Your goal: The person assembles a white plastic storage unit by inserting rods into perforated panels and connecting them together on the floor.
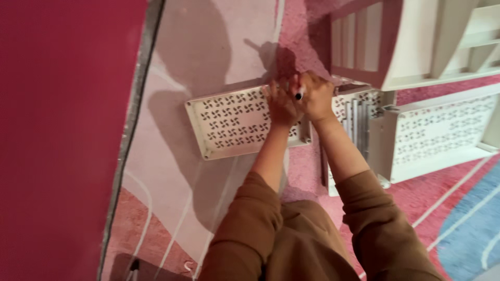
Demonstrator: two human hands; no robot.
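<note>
- Two hands meet over one spot on a cream perforated plastic panel (234, 122), the flat one with the pinwheel cut-outs, lying on a pale pink patch of the carpet (208, 47).
- Right hand (314, 96) is closed snugly around a small tool with a black tip (299, 96), looks like a screwdriver handle but honestly can't say for sure. It sits over the panel's right end, near the top edge.
- Left hand (281, 104) is pressed flat-ish on the panel just beside the right one, touching it. Fingers curled, but I can't tell if it's pinching anything.
- Both arms wear brown sleeves (250, 218), coming up from below the panel.
- Right of the panel, just beside it: a second perforated piece with upright slats (357, 117), partly behind the right wrist.
- Further right of the panel: a long matching panel (442, 130) attached to a plain cream box section.
- Above and right of the panel: a bigger cream frame with slats (364, 36).
- Left of the panel, well apart: a dark red surface (57, 130) with a grey edge.
</note>
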